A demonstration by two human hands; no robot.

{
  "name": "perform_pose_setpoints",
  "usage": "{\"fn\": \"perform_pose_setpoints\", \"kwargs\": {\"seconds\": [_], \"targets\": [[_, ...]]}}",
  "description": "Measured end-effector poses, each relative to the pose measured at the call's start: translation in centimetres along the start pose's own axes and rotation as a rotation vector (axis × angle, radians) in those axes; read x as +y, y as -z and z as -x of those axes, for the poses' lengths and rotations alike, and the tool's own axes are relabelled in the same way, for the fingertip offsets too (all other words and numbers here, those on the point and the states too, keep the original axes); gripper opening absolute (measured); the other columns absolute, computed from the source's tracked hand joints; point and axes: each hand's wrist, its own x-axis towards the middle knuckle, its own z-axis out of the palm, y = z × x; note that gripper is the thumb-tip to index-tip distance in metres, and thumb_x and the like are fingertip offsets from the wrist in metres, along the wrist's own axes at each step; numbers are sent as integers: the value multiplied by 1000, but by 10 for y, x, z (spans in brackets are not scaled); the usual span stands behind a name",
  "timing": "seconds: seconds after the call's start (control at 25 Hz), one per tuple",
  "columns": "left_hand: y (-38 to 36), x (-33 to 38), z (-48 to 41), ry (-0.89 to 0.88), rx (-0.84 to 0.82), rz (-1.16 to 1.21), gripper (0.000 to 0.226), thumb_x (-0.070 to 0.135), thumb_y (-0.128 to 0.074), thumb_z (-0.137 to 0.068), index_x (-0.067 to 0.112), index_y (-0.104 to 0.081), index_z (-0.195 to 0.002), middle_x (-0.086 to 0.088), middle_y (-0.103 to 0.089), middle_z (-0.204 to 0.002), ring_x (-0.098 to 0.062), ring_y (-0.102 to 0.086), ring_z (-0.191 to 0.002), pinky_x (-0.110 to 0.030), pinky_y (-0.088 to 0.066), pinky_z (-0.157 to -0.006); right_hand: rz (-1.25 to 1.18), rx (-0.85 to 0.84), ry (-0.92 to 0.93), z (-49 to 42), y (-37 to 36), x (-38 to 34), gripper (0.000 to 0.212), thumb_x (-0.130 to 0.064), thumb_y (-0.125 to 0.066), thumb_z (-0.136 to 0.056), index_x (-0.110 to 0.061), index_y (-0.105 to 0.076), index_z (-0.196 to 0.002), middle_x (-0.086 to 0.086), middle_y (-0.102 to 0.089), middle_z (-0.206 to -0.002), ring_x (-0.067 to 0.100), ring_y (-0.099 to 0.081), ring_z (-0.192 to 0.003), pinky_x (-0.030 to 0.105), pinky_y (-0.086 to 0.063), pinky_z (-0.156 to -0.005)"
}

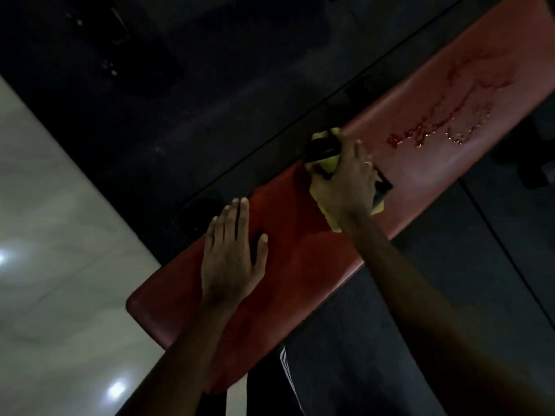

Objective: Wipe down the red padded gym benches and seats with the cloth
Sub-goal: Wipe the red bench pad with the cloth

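Droplets [432,127] of liquid sit on the red padded bench [300,259], strewn across its far stretch toward the upper right, and that wet patch is what the coming stroke turns on. The bench runs as one long pad from the near end at lower left up to the top right corner of the view, so its long axis points straight from the person's body toward the spill. The right hand [345,184] is plainly the nearer one: it rests about midway along the pad, just short of the nearest drops, with the wet area lying ahead of its fingertips along that same axis. Under it lies the yellow cloth [321,211], bunched against the bench surface, edges showing on both sides of the palm; the fingers curl down over it, holding it pressed to the pad. Something dark, possibly a strap or a black trim on the cloth, shows beside the knuckles, but the light is too dim to be sure. The left hand [231,250] lies flat with fingers spread on the near part of the bench, well back from the spill, seemingly bracing. A push of the cloth forward along the pad's length would likely meet the drops first at their near edge.
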Motion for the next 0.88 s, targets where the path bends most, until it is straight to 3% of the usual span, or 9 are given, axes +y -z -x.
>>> {"fn": "perform_pose_setpoints", "kwargs": {"seconds": [0.12,0.16,0.28,0.36,0.48,0.56,0.68,0.76,0.88], "targets": [[4,-2,-1,-4,-21,13,73,51,-36,-99,13,-18,-159,-11,-30,-161,-25,-31,-146,-40,-18,-120,139,-259,326,13,-7,-27,81,-42,-72,-80,-20,-37,-150,7,-43,-151,25,-35,-143,43,-24,-120],[4,-1,-1,-1,-21,19,73,51,-37,-99,13,-19,-159,-11,-32,-160,-26,-32,-145,-41,-20,-120,151,-303,374,5,2,-27,78,-41,-71,-81,-20,-40,-149,6,-47,-149,25,-39,-141,44,-27,-119],[4,1,1,-10,-31,54,73,50,-40,-98,12,-22,-158,-11,-34,-158,-26,-34,-144,-41,-22,-119,65,-130,171,-34,12,-13,66,-42,-67,-80,-20,-50,-140,6,-60,-130,27,-58,-116,49,-49,-98],[3,-1,0,-12,-30,61,73,50,-41,-98,11,-24,-158,-11,-35,-158,-25,-33,-144,-41,-21,-119,52,15,-7,-35,1,-21,63,-42,-65,-77,-21,-53,-136,5,-61,-124,29,-60,-109,48,-51,-93],[1,-2,1,-30,-20,73,74,48,-45,-97,9,-26,-157,-13,-36,-157,-27,-36,-141,-41,-21,-118,182,-121,181,-5,-19,-36,73,-38,-70,-76,-20,-47,-142,8,-56,-136,28,-51,-126,42,-40,-106],[0,-2,1,-42,-3,66,74,47,-46,-97,8,-26,-157,-13,-37,-157,-27,-37,-141,-41,-23,-117,177,-183,298,-9,1,-25,71,-39,-68,-81,-22,-44,-145,6,-57,-136,25,-56,-121,46,-46,-102],[1,-3,1,-48,5,75,74,45,-47,-98,8,-24,-157,-13,-36,-157,-28,-37,-141,-43,-25,-117,-2,83,-35,-12,21,7,60,-36,-65,-88,-21,-45,-143,2,-59,-127,11,-57,-104,43,-54,-90],[1,-1,1,-48,5,86,74,45,-46,-98,7,-23,-157,-14,-35,-157,-29,-36,-142,-44,-25,-117,-75,139,-250,27,9,13,69,-37,-67,-86,-25,-39,-148,1,-52,-138,10,-48,-116,43,-46,-102],[1,1,2,-39,-7,81,74,45,-46,-99,8,-22,-158,-13,-35,-157,-29,-35,-143,-45,-26,-116,58,-60,-27,81,3,27,80,-37,-74,-83,-23,-35,-152,5,-40,-155,21,-35,-141,50,-30,-118]]}}
